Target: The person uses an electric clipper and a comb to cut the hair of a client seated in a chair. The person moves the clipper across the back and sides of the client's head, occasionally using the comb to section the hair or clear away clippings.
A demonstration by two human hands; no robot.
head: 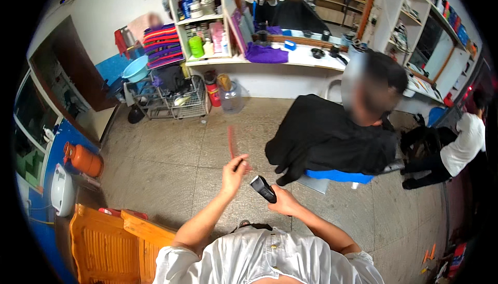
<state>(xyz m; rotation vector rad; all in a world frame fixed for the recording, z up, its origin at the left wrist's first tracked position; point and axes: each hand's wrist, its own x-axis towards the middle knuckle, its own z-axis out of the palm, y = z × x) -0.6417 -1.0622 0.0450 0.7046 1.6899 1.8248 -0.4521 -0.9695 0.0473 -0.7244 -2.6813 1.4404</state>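
A black hair clipper (265,190) with a pale blade end is gripped in my right hand (284,203), its head pointing up and left. My left hand (232,175) is raised beside it and holds a thin reddish comb (231,141), blurred and standing up from the fingers. Something small and dark shows between the left fingers, too small to name. To the right of both hands, a seated person under a black barber's cape (323,132) faces the mirror side. Neither hand touches that person. Blue seat edge (338,176) shows beneath the cape.
A white counter (299,55) below a mirror (311,4) bears a purple towel (266,53). Wire-basket trolley (183,99), red fire extinguisher (212,89) and orange gas cylinder (83,159) stand leftward. A wooden bench (109,241) is lower left; another person (463,144) is far right.
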